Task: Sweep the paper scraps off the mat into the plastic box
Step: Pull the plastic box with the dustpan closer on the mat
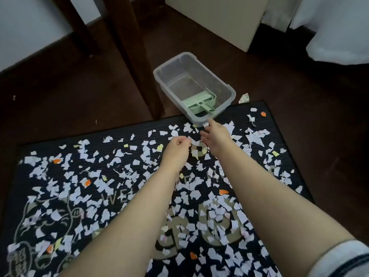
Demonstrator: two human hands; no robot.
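A dark mat (127, 124) with a cat drawing and pale lettering lies on the floor, strewn with several white, yellow and orange paper scraps (111, 164). At its far edge stands a clear plastic box (223, 84) holding a green dustpan (199, 102). My right hand (214, 136) reaches toward the box's near corner with fingers extended, its fingertips right at the rim. My left hand (177, 146) hovers over the scraps beside it, fingers loosely curled and holding nothing that shows.
Dark wooden furniture legs (127, 47) rise left of the box. A pale cabinet (223, 17) stands behind it, and white cloth (335, 31) hangs at the far right. One scrap (244, 97) lies on the brown floor right of the box.
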